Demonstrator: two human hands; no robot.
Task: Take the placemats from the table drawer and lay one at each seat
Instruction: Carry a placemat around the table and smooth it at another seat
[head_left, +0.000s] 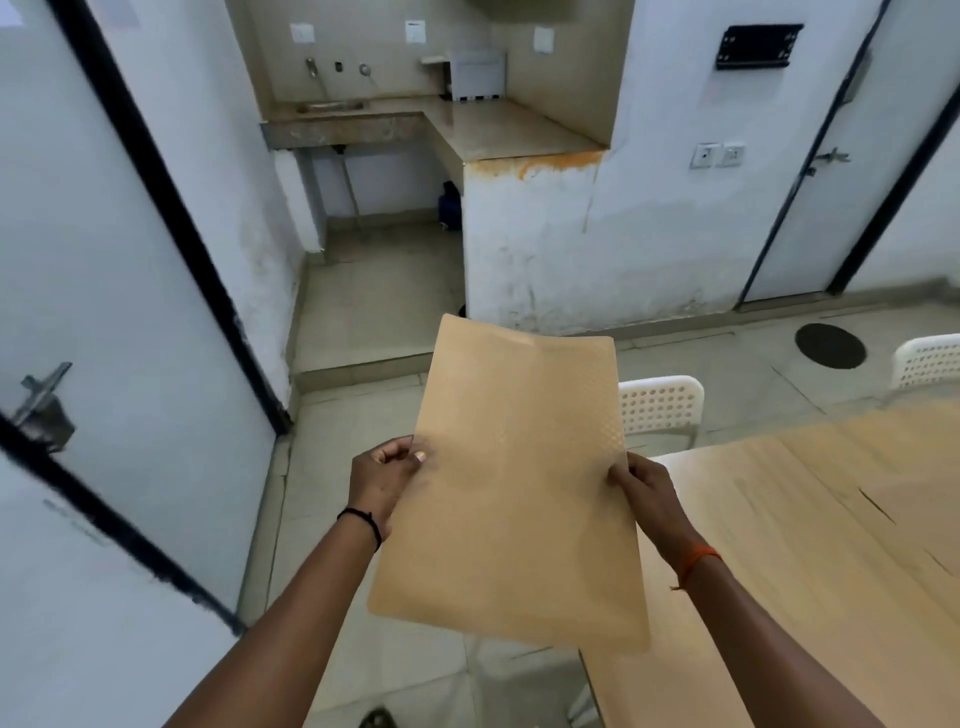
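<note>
A tan textured placemat (514, 483) hangs in the air in front of me, over the floor and the left end of the table. My left hand (382, 478) pinches its left edge, thumb on top. My right hand (647, 493) grips its right edge. The light wooden table (789, 525) stretches away at the lower right; another tan mat (919, 499) seems to lie on it at the far right, blurred. I cannot see the table drawer.
Two white perforated chairs (657, 408) (927, 361) stand along the table's far side. A white wall corner with a stone counter (498, 130) and a sink lies ahead. A door with a black frame (130, 312) is at the left, another door (831, 156) at the right.
</note>
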